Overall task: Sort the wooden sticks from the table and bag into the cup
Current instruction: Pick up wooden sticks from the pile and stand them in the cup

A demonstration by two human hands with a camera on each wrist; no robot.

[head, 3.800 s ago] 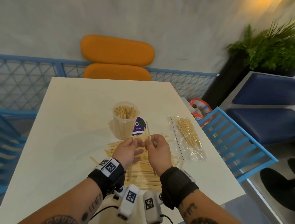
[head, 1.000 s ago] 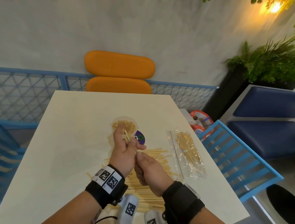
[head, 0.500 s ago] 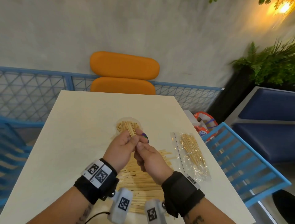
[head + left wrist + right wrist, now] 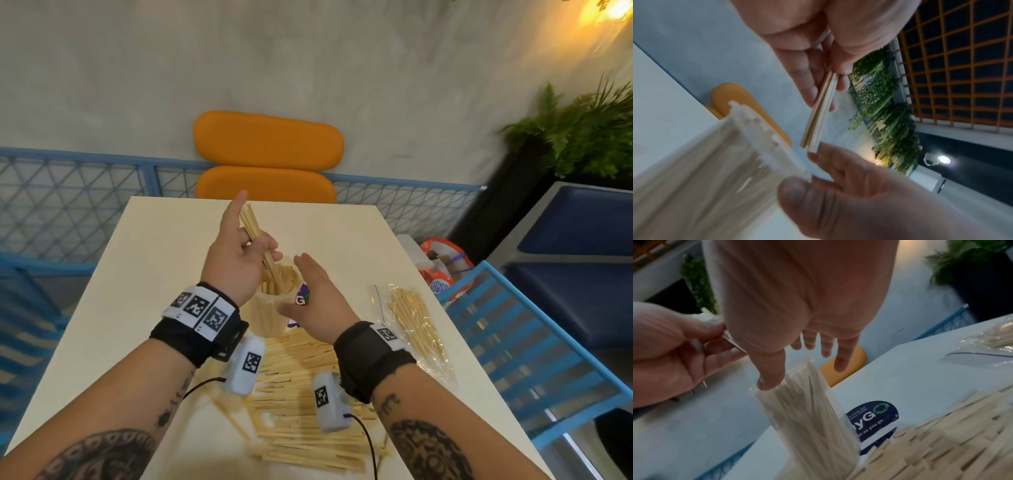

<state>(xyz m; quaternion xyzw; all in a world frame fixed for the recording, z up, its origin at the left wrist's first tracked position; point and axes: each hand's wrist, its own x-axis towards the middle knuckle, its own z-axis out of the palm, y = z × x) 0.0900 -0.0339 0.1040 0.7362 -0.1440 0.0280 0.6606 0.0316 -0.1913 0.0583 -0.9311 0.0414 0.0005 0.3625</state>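
Note:
My left hand (image 4: 239,260) pinches a small bundle of wooden sticks (image 4: 252,224) and holds it slanted, its lower ends at the mouth of the clear plastic cup (image 4: 270,315). The cup is packed with upright sticks. The left wrist view shows the bundle (image 4: 819,113) between thumb and fingers, just above the blurred cup rim (image 4: 764,146). My right hand (image 4: 313,298) is open beside the cup's right side, thumb by the rim (image 4: 768,382). A pile of loose sticks (image 4: 301,394) lies on the table below my wrists. A clear bag of sticks (image 4: 416,325) lies to the right.
A dark round sticker (image 4: 873,415) lies on the cream table (image 4: 154,274) beside the cup. An orange chair (image 4: 267,161) stands beyond the far edge. A blue slatted chair (image 4: 531,359) stands at the right edge, with a plant (image 4: 582,137) behind it.
My left hand has lifted the bundle of sticks from above the pile up over the cup. My right hand has let go of the sticks and opened next to the cup.

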